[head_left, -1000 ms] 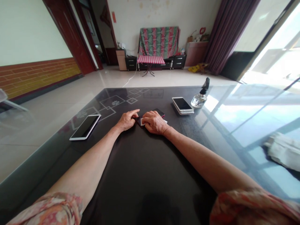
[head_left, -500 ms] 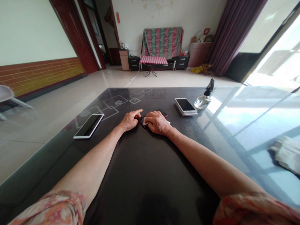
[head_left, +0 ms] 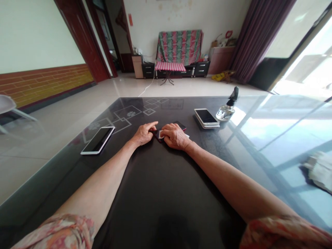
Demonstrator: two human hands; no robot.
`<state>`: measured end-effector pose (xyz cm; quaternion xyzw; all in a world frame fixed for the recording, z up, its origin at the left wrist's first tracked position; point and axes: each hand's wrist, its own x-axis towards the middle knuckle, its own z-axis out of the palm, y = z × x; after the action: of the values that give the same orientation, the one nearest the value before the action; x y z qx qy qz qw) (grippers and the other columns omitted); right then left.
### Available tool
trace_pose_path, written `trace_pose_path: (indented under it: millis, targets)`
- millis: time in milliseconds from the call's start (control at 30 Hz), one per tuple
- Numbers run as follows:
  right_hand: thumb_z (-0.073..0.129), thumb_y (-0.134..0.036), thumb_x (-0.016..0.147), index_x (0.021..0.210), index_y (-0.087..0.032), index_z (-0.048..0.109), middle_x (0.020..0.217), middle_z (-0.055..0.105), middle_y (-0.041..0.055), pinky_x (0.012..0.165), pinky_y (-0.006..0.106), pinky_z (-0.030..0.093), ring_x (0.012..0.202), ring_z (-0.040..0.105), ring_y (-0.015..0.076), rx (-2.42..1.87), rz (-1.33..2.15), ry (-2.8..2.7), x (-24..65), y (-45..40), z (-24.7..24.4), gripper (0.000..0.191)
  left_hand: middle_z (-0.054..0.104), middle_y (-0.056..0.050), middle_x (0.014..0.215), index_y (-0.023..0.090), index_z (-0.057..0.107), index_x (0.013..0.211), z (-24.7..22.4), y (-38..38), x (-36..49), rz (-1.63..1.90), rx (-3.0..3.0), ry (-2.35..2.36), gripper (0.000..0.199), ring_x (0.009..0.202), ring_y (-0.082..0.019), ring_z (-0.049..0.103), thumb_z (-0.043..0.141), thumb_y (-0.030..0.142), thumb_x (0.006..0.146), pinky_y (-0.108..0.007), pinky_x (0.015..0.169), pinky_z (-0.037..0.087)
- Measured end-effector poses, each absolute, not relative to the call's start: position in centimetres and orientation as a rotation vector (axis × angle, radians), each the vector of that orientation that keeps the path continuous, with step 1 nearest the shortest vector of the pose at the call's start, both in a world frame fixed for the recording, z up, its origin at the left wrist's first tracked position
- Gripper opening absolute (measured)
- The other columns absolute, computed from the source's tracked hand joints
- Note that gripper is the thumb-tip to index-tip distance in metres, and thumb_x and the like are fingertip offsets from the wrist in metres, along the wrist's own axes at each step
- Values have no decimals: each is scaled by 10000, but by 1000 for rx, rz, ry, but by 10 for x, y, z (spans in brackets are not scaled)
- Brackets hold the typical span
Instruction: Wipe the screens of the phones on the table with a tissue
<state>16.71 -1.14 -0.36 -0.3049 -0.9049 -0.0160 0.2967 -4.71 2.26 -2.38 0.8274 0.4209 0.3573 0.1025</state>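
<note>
Across the near and middle ground, a glossy black counter (head_left: 166, 193) with pale square and flower patterns toward the left and bright reflections along the right. At the far right, a long dark-purple pleated curtain (head_left: 261, 39). At the far middle, a red-and-green patterned fabric cover (head_left: 180, 46), draped; just in front of it, a small folding table with a pink-and-white striped top (head_left: 169, 66). At the right of the counter, a crumpled greyish-white cloth (head_left: 320, 169).

Close together at the middle, a bare left hand (head_left: 143, 134) and a bare right hand (head_left: 175, 136). Beyond them to the right, upright, a clear spray bottle with a black trigger head (head_left: 225, 112). Well apart at the left, lying flat, a large white-framed phone with a black screen (head_left: 98, 140). Just left of the bottle, a stack of white phones (head_left: 206, 117). Flat beneath the right hand, partly hidden, a dark phone with a red edge (head_left: 181, 125). Right grip — narrow, fingers bent onto a small white piece (head_left: 160, 134), pressed against the dark phone. Left grip — at the dark phone's left end, index finger stretched forward; impossible to tell whether pinching or only touching.
</note>
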Motion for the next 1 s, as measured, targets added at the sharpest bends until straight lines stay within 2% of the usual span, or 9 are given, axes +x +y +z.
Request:
trace_pose_path:
  millis: [200,300,433,667,1000]
  targets:
    - [489,-159,832,908,-206,679,1005,624,57,850,337,309,879,497,190,-846,-51,-2409,166,-11,-3,209,685,8,891,186,583,1232,-25,23,-48,1052,2444,1254,661,820,-135,633,443,32,605,-287,869,511]
    - [480,-173,847,963,-215,675,1022,624,64,837,343,312,890,498,203,-1015,-108,-2329,166,-7,-6,230,685,4,894,178,589,1222,-24,22,-47,1059,2451,1255,654,820,-137,631,439,28,603,-287,864,512]
    - [503,-169,827,927,-215,688,972,624,77,819,351,312,874,491,215,-1226,-162,-2213,164,-9,-8,215,686,-3,880,163,596,1210,-22,20,-46,1068,2461,1251,646,808,-140,626,434,26,599,-289,849,514]
    - [531,-171,807,900,-231,697,951,623,52,809,333,322,838,493,187,-983,-70,-2383,156,-26,-3,200,688,18,867,195,579,1225,-24,20,-46,1054,2439,1245,652,806,-135,625,437,43,607,-291,868,504]
    - [542,-175,796,837,-199,716,910,638,89,760,375,313,823,494,230,-1410,-229,-2096,192,1,-10,180,659,-17,905,177,569,1235,-19,16,-45,1010,2518,1233,624,810,-164,600,510,97,619,-322,842,508]
